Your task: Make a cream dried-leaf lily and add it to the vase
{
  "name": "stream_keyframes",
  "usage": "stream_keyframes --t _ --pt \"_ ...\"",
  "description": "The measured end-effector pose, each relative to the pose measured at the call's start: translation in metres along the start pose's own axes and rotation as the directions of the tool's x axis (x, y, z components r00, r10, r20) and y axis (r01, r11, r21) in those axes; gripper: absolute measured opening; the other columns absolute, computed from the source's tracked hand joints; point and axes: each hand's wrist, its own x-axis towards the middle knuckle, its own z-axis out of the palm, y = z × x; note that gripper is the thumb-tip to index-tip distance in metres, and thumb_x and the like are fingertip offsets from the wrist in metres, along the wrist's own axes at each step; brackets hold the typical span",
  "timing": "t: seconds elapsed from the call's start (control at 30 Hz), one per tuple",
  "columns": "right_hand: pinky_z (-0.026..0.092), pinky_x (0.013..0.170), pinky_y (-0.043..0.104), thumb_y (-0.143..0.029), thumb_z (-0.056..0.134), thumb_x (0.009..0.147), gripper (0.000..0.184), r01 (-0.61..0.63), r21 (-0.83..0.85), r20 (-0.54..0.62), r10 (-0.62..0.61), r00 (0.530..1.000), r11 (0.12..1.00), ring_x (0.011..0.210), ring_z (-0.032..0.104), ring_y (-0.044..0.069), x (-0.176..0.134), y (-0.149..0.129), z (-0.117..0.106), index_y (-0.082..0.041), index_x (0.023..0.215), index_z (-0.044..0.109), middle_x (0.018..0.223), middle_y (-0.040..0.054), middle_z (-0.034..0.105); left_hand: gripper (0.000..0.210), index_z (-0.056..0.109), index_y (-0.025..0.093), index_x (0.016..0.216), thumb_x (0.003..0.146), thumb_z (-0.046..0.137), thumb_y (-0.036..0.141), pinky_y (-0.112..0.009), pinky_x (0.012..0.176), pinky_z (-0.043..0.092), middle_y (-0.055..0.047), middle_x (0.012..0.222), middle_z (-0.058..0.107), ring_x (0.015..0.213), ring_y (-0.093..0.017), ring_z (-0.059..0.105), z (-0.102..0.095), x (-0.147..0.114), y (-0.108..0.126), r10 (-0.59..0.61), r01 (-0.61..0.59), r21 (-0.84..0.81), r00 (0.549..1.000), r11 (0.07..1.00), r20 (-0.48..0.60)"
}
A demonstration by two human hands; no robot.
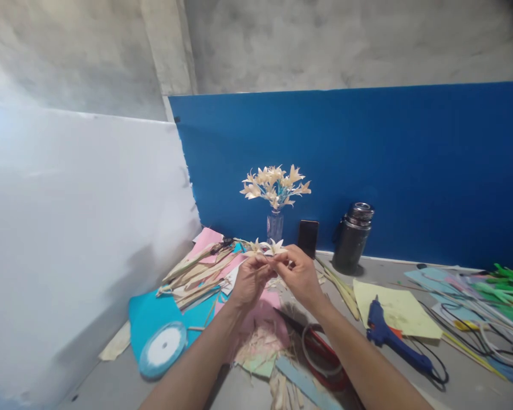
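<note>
My left hand (252,280) and my right hand (300,278) meet above the middle of the table, fingertips pinched close together. Just above the fingers show two cream-coloured handmade flowers, a right one (276,247) with pointed petals and a left one (255,246) partly behind my left fingers. Both hands seem to pinch the flowers' lower ends; the stems are hidden by the fingers. Behind them stands a clear glass vase (275,225) holding a bunch of similar flowers (277,183). Below my wrists lie red-handled scissors (325,356) and a heap of pale scraps (263,344).
At left are dried husk strips (196,279), blue sheets (147,310) and a ribbon roll (165,347). A phone (308,238) leans against the blue partition (410,171) beside a dark flask (354,239). On the right lie a blue glue gun (395,339), yellow paper (414,316) and tangled cords (465,330).
</note>
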Motion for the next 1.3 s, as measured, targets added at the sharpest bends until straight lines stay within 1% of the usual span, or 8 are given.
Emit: stream_keyframes --t 0.27,0.63,0.7,0.77,0.83,0.97,1.17,1.3 --pt "0.045 0.063 0.027 -0.029 0.068 0.088 0.017 0.006 -0.012 0.001 -0.006 1.0 1.0 0.079 0.061 0.019 0.0 -0.002 0.001 -0.021 0.074 0.067 0.077 0.0035 0.065 0.03 0.065 0.017 0.069 0.059 0.092 0.022 -0.032 0.081 0.053 -0.003 0.083 0.073 0.084 -0.019 0.07 0.004 -0.002 -0.002 -0.049 0.046 -0.108 0.998 0.993 -0.031" --pt "0.046 0.067 0.027 -0.022 0.068 0.087 0.008 -0.007 -0.004 0.03 0.007 1.0 1.0 0.082 0.063 0.019 -0.001 -0.001 0.001 -0.02 0.08 0.069 0.085 0.0044 0.069 0.028 0.065 0.017 0.068 0.06 0.091 0.019 -0.03 0.081 0.054 -0.001 0.078 0.072 0.082 -0.017 0.07 0.004 -0.001 -0.002 -0.069 0.06 -0.141 0.996 0.988 -0.059" --pt "0.046 0.067 0.027 -0.02 0.067 0.087 0.005 -0.02 -0.009 0.038 0.02 0.999 1.0 0.08 0.063 0.018 0.0 0.0 0.0 -0.02 0.083 0.07 0.087 0.0041 0.07 0.028 0.064 0.015 0.067 0.059 0.091 0.017 -0.027 0.076 0.054 -0.001 0.074 0.07 0.076 -0.015 0.069 0.003 0.001 0.002 -0.073 0.056 -0.161 0.992 0.985 -0.104" --pt "0.046 0.066 0.027 -0.021 0.065 0.087 0.006 -0.034 -0.018 0.039 0.035 0.999 0.999 0.077 0.063 0.018 0.001 0.001 -0.003 -0.021 0.084 0.071 0.086 0.0037 0.07 0.027 0.064 0.015 0.069 0.06 0.089 0.012 -0.022 0.063 0.051 -0.001 0.07 0.068 0.067 -0.012 0.065 -0.001 0.006 0.008 -0.086 0.051 -0.168 0.974 0.984 -0.21" --pt "0.046 0.065 0.028 -0.023 0.064 0.087 0.009 -0.05 -0.028 0.029 0.051 0.998 0.998 0.074 0.062 0.017 0.003 0.004 -0.006 -0.02 0.082 0.071 0.084 0.0038 0.07 0.024 0.063 0.015 0.073 0.065 0.084 0.005 -0.018 0.055 0.047 0.0 0.068 0.065 0.062 -0.011 0.063 -0.009 0.014 0.016 -0.096 0.04 -0.165 0.934 0.985 -0.344" --pt "0.046 0.067 0.029 -0.025 0.063 0.086 0.014 -0.087 -0.034 0.016 0.087 0.996 0.996 0.07 0.061 0.017 0.006 0.008 -0.012 -0.019 0.076 0.07 0.078 0.0035 0.068 0.021 0.058 0.015 0.074 0.077 0.072 0.0 -0.013 0.05 0.045 0.002 0.064 0.061 0.056 -0.006 0.06 -0.03 0.029 0.037 -0.11 0.033 -0.163 0.863 0.986 -0.493" --pt "0.046 0.068 0.03 -0.029 0.061 0.085 0.016 -0.099 -0.081 0.078 0.105 0.991 0.992 0.07 0.06 0.018 0.008 0.015 -0.016 -0.02 0.075 0.07 0.08 0.0045 0.07 0.012 0.06 0.014 0.082 0.087 0.063 0.004 -0.012 0.047 0.045 0.0 0.068 0.063 0.057 -0.007 0.061 -0.053 0.048 0.102 -0.091 0.034 -0.11 0.813 0.993 -0.575" --pt "0.044 0.068 0.03 -0.027 0.061 0.084 0.015 -0.113 -0.126 0.11 0.128 0.986 0.986 0.073 0.061 0.018 0.009 0.026 -0.018 -0.02 0.077 0.071 0.081 0.0043 0.07 0.011 0.063 0.015 0.094 0.089 0.062 0.005 -0.013 0.052 0.048 0.0 0.075 0.063 0.062 -0.006 0.061 -0.073 0.056 0.135 0.001 -0.02 -0.022 0.765 1.0 -0.644"
